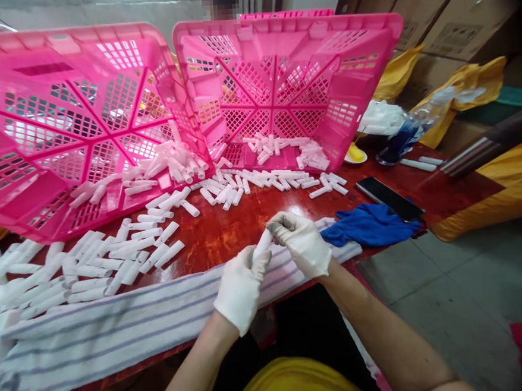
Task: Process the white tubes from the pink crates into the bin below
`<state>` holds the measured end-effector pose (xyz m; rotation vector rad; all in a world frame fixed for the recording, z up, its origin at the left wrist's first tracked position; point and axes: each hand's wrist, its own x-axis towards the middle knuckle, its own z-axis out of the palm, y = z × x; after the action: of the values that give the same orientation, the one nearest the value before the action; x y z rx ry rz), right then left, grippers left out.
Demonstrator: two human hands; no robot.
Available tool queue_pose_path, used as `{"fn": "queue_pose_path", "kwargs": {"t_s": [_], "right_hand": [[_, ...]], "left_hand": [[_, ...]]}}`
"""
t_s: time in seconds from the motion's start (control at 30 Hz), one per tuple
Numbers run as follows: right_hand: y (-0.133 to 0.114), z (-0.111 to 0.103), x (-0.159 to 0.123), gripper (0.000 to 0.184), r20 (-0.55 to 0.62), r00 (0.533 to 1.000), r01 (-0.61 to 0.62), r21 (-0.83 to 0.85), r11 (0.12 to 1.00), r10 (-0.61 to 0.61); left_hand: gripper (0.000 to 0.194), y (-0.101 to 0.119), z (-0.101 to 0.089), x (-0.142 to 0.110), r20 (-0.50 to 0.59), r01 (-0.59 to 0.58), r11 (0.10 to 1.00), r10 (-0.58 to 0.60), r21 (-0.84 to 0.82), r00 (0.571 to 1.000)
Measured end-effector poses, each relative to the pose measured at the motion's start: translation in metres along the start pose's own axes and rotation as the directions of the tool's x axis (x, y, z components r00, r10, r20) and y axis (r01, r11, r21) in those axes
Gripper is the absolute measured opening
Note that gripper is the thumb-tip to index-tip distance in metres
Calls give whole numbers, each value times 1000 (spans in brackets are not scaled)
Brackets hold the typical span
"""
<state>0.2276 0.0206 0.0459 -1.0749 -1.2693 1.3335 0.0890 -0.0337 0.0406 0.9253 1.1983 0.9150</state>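
Both my hands wear white gloves and meet over the table's front edge. My left hand (240, 286) and my right hand (302, 240) are both closed on one small white tube (263, 242), held between them. Under them lies a white cloth with grey stripes (118, 324). Many more white tubes (113, 253) lie spread on the red table (219, 231) to the left, and others (260, 180) spill out of two tipped pink baskets.
Two pink plastic baskets (59, 120) (289, 80) stand tilted at the back. A blue cloth (370, 223) and a black phone (388, 197) lie at the right. A plastic bottle (412, 125), yellow bags (471, 79) and cardboard boxes (454, 15) are beyond.
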Motion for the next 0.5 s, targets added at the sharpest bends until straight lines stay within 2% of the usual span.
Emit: {"fn": "queue_pose_path", "kwargs": {"t_s": [0.03, 0.07, 0.13, 0.17, 0.2, 0.27, 0.33, 0.37, 0.4, 0.43, 0.47, 0.5], "right_hand": [[-1, 0, -2, 28, 15, 1000, 18, -17, 1000, -18], [-3, 0, -5, 27, 46, 998, 49, -37, 998, -47], [-4, 2, -10, 25, 111, 987, 126, -72, 989, -118], [-4, 3, -12, 26, 137, 980, 156, -88, 984, -143], [-4, 3, -14, 27, 149, 977, 171, -110, 979, -154], [-4, -2, -18, 28, 130, 982, 156, -165, 974, -136], [-6, -19, -25, 28, 100, 990, 116, -215, 970, -96], [-8, -34, -31, 27, 58, 996, 82, -251, 965, -69], [-12, -51, -37, 26, 12, 999, 38, -292, 956, -36], [-16, -71, -45, 26, -44, 999, -35, -351, 936, 21], [-20, -92, -53, 26, -101, 991, -123, -425, 897, 88], [-23, -112, -60, 24, -92, 979, -202, -494, 846, 180]], "left_hand": [[41, 0, -1, -1, 42, 24, 999, -22, -43, 999], [41, 1, -3, -1, 146, 89, 987, -70, -131, 987], [42, 1, -7, -2, 379, 261, 912, -131, -316, 916], [42, 1, -8, -2, 459, 328, 871, -137, -367, 878], [43, 1, -8, -2, 501, 359, 850, -135, -385, 855], [44, 0, -6, -3, 492, 299, 904, -119, -306, 863], [44, -1, -8, -4, 394, 112, 993, -86, -43, 915], [43, -2, -12, -4, 294, 1, 990, -43, 144, 955], [42, -2, -21, -5, 166, -88, 934, 32, 345, 986], [42, -1, -34, -5, 29, -122, 830, 127, 544, 991], [43, -1, -51, -6, -107, -92, 702, 235, 706, 966], [45, 0, -70, -6, -215, -12, 564, 335, 826, 917]]}}
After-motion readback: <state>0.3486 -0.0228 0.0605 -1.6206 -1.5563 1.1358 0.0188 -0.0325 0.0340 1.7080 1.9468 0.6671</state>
